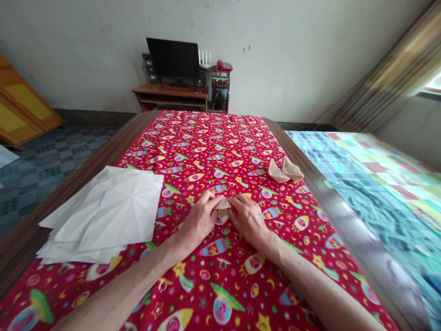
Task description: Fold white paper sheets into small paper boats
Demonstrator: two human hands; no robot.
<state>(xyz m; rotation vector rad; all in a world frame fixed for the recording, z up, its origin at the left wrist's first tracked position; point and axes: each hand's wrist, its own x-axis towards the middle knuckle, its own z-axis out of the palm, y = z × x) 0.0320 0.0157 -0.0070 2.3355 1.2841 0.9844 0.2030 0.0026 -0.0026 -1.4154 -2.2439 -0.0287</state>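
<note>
Between my two hands is a small piece of folded paper (223,213), pale beige, close to the red cloth. My left hand (202,216) pinches its left side, and my right hand (248,217) grips its right side. Fingers hide much of its shape. Further right on the cloth sit two folded paper pieces (278,172), boat-like with raised points. To the left lies a loose stack of white paper sheets (120,207), the top one marked with creases fanning out from a centre.
The red patterned cloth (220,257) covers a dark wooden table (113,138). A bed (372,184) stands along the right side. At the far wall a desk (172,91) holds a monitor (174,57), speakers (150,69) and a red telephone (223,67). A yellow cabinet (24,105) is at left.
</note>
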